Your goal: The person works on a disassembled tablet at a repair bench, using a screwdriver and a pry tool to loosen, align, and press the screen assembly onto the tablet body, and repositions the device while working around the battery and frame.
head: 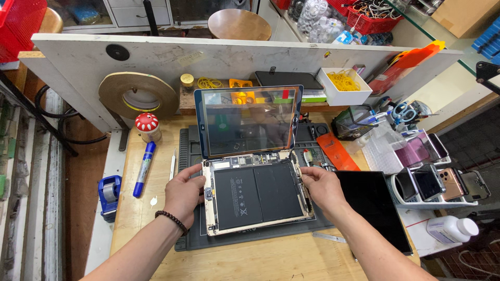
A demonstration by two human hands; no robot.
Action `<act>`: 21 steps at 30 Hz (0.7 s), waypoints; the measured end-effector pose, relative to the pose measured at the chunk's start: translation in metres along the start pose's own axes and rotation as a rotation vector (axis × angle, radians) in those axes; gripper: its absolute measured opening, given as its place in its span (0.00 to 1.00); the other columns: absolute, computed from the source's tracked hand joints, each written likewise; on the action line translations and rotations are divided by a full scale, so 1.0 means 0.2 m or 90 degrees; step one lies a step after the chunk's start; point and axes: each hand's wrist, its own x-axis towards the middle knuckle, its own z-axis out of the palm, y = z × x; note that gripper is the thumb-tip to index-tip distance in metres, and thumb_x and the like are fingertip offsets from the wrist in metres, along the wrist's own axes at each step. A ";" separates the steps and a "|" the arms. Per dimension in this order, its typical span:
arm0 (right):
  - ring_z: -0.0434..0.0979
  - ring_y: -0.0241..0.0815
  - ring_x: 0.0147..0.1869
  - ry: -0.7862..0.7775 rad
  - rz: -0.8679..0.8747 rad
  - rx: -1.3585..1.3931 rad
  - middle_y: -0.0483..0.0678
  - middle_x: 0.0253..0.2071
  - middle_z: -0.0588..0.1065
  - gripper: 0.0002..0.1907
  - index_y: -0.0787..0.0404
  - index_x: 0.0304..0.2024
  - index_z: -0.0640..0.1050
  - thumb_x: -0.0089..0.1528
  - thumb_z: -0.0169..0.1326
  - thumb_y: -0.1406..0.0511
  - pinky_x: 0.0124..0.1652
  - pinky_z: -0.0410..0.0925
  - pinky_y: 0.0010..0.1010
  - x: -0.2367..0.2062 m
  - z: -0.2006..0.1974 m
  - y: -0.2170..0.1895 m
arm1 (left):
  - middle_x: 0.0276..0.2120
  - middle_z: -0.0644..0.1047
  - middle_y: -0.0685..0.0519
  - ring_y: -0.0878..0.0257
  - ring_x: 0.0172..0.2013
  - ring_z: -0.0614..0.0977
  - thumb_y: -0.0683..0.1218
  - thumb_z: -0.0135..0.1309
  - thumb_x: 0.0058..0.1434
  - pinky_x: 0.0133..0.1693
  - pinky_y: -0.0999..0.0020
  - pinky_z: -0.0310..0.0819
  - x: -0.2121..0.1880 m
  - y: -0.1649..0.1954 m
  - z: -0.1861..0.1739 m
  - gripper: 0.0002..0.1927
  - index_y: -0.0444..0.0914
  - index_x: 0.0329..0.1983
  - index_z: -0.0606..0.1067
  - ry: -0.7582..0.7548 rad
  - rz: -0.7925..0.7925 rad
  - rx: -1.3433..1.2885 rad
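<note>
Now both hands steady the opened tablet on the grey mat, mid-surface: left hand and right hand gripping its side edges. Thin, fragile glass screen stands hinged up; best held by the frame.

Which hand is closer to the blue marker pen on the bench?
Left. The left hand grips the opened tablet's left edge, just right of the blue marker. The right hand is on the tablet's far side.
</note>
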 end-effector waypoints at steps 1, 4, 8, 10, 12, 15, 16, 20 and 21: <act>0.78 0.33 0.36 0.001 0.002 0.000 0.47 0.38 0.81 0.13 0.66 0.52 0.81 0.67 0.52 0.69 0.35 0.71 0.26 0.00 0.00 0.00 | 0.42 0.82 0.50 0.63 0.35 0.82 0.36 0.50 0.64 0.36 0.66 0.78 0.00 0.00 0.00 0.23 0.38 0.63 0.73 0.000 -0.003 0.002; 0.79 0.33 0.37 0.003 -0.002 -0.002 0.47 0.38 0.81 0.13 0.66 0.52 0.81 0.67 0.52 0.69 0.36 0.72 0.26 0.01 0.00 0.01 | 0.42 0.82 0.50 0.63 0.36 0.82 0.36 0.50 0.64 0.36 0.65 0.79 0.00 0.00 0.00 0.23 0.37 0.63 0.73 0.000 -0.007 -0.001; 0.79 0.33 0.38 0.010 -0.011 -0.001 0.47 0.39 0.82 0.13 0.66 0.51 0.81 0.66 0.51 0.69 0.38 0.72 0.26 0.02 0.01 0.03 | 0.42 0.82 0.50 0.62 0.36 0.83 0.36 0.50 0.64 0.36 0.64 0.79 0.00 0.00 0.00 0.23 0.37 0.63 0.73 -0.002 -0.011 -0.004; 0.79 0.33 0.39 0.022 -0.029 -0.030 0.47 0.39 0.82 0.13 0.66 0.51 0.82 0.66 0.52 0.69 0.39 0.72 0.25 0.02 0.01 0.04 | 0.42 0.82 0.49 0.62 0.36 0.83 0.35 0.50 0.64 0.37 0.64 0.79 0.00 0.01 0.00 0.23 0.37 0.63 0.73 -0.006 -0.009 0.002; 0.79 0.33 0.39 0.030 -0.038 -0.045 0.47 0.39 0.82 0.13 0.66 0.51 0.82 0.66 0.53 0.69 0.40 0.71 0.26 0.01 0.01 0.03 | 0.42 0.82 0.49 0.62 0.36 0.83 0.35 0.50 0.63 0.37 0.64 0.80 0.00 0.02 0.00 0.23 0.37 0.62 0.73 -0.006 -0.009 0.005; 0.79 0.32 0.39 0.038 -0.043 -0.059 0.46 0.38 0.82 0.13 0.65 0.51 0.82 0.66 0.53 0.68 0.40 0.71 0.25 0.00 0.01 0.03 | 0.40 0.82 0.50 0.62 0.36 0.83 0.35 0.51 0.62 0.37 0.65 0.80 -0.01 0.04 0.00 0.22 0.36 0.60 0.73 0.015 0.006 0.032; 0.80 0.32 0.39 0.041 -0.049 -0.070 0.45 0.38 0.83 0.14 0.64 0.52 0.82 0.65 0.54 0.67 0.40 0.72 0.25 -0.01 0.00 0.03 | 0.39 0.82 0.49 0.62 0.35 0.83 0.34 0.52 0.61 0.37 0.65 0.80 -0.02 0.06 0.00 0.21 0.35 0.59 0.73 0.035 0.027 0.059; 0.79 0.37 0.35 0.103 -0.057 -0.069 0.49 0.35 0.82 0.17 0.63 0.54 0.80 0.62 0.57 0.67 0.35 0.72 0.30 0.00 -0.08 0.06 | 0.31 0.81 0.51 0.64 0.32 0.80 0.39 0.59 0.61 0.36 0.70 0.75 -0.11 0.12 0.04 0.14 0.36 0.51 0.78 0.158 0.241 0.353; 0.80 0.38 0.34 0.143 -0.061 -0.096 0.49 0.35 0.82 0.17 0.63 0.54 0.81 0.62 0.58 0.66 0.35 0.72 0.30 0.00 -0.14 0.08 | 0.31 0.80 0.52 0.64 0.31 0.79 0.40 0.58 0.61 0.34 0.69 0.74 -0.12 0.14 0.06 0.14 0.36 0.50 0.78 0.112 0.224 0.312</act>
